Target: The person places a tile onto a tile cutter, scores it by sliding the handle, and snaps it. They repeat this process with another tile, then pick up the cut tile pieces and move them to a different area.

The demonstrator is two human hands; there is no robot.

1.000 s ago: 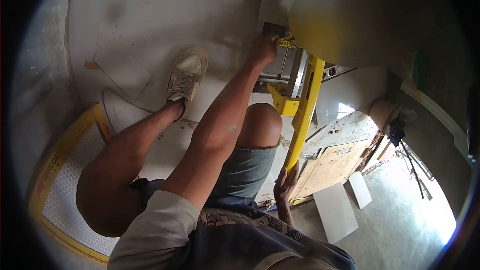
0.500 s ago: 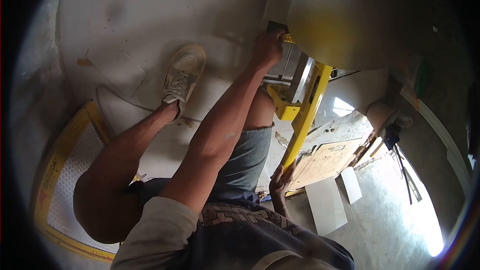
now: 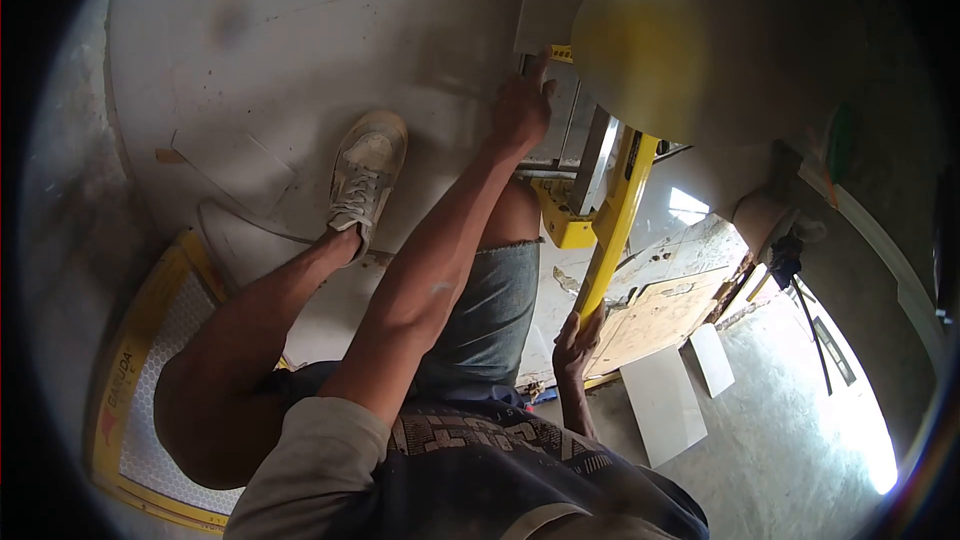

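Note:
My right hand [image 3: 577, 338] is wrapped round the end of a long yellow lever handle [image 3: 612, 245], part of what looks like a tile cutter. A yellow end block [image 3: 568, 215] and a bare metal rail [image 3: 596, 152] of the cutter lie beside the lever. Up at the cutter's far side, my left hand [image 3: 522, 110] has its index finger stretched towards a yellow marked strip [image 3: 562, 53]. Its thumb stands apart, and I see nothing held in it. A blurred round patch hides the upper end of the cutter.
A yellow-edged box marked GARUDA [image 3: 125, 370] lies at the left. My shoe [image 3: 368, 165] rests on the pale floor. A wooden board [image 3: 665, 312] and white tile pieces [image 3: 665, 408] lie at the right, with a dark bundle [image 3: 785, 258] behind.
My left hand has shifted slightly left and its index finger now extends from a closed grip near the strip. My right hand stays on the lever. The view has moved a little.

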